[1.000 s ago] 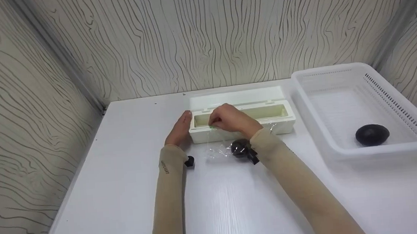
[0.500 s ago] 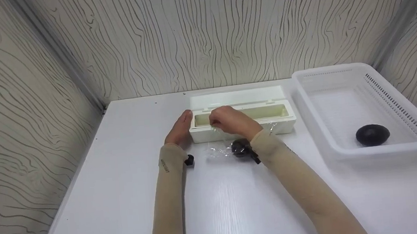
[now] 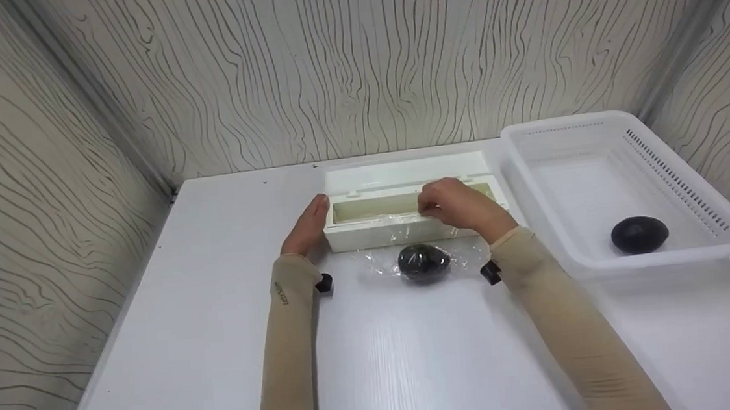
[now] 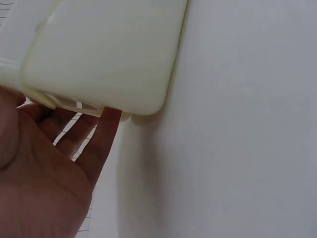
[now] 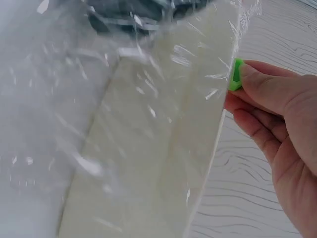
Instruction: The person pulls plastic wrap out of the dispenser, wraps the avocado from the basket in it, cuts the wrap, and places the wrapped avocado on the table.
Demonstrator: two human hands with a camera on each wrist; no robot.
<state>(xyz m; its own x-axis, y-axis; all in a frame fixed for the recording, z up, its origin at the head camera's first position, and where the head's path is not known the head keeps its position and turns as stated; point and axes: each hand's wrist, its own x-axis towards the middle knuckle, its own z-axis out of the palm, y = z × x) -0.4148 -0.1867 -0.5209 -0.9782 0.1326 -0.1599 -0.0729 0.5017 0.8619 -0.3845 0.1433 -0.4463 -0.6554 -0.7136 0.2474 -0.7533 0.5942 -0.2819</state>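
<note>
A white cling film dispenser box [image 3: 351,238] lies near the back of the table with its lid raised. My left hand [image 3: 307,226] rests against the box's left end, its fingers fairly straight along it in the left wrist view. At the box's front edge, right of its middle, my right hand [image 3: 461,204] pinches a small green slide cutter [image 5: 237,74] between thumb and fingers. Clear cling film [image 5: 143,114] drapes from that edge down the box's front. It spreads over a dark avocado [image 3: 423,262] on the table, just in front of the box.
To the right stands a white perforated plastic basket [image 3: 675,255]. Inside it, near the front, lies another dark, avocado-like oval [image 3: 639,234]. A wood-patterned wall [image 3: 354,62] rises behind the table.
My right hand has slid right along the box's front edge, from near its left end to right of the middle. The avocado under the film now shows fully. The left hand stays at the box's end.
</note>
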